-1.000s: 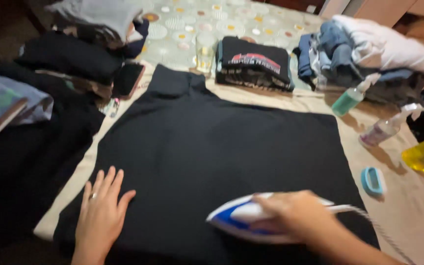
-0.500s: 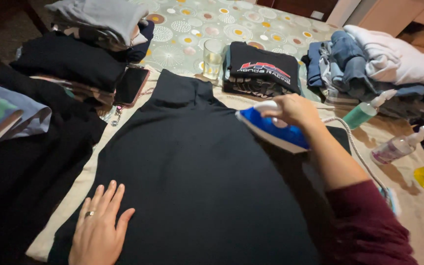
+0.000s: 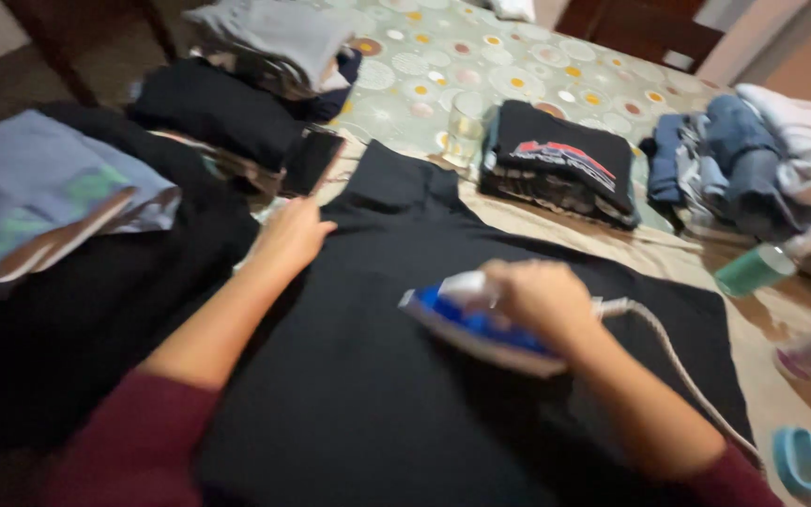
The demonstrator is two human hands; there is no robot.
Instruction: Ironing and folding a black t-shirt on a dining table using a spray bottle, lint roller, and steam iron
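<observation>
While gripping the handle of a blue-and-white iron (image 3: 481, 324) at centre frame, the right hand (image 3: 539, 299) is running it over a black garment (image 3: 377, 376), nose pointing left toward the left hand (image 3: 291, 235), which is pressing flat, fingers spread, on the garment's upper-left edge. Beyond, folded clothes (image 3: 560, 164) are sitting on a patterned tablecloth (image 3: 443, 66) at upper frame.

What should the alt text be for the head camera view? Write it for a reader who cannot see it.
A person's right hand holds a blue and white iron on a black garment spread flat on a cloth-covered table, while the left hand rests at the garment's upper left edge. Folded clothes, a drinking glass and spray bottles lie around it.
</observation>
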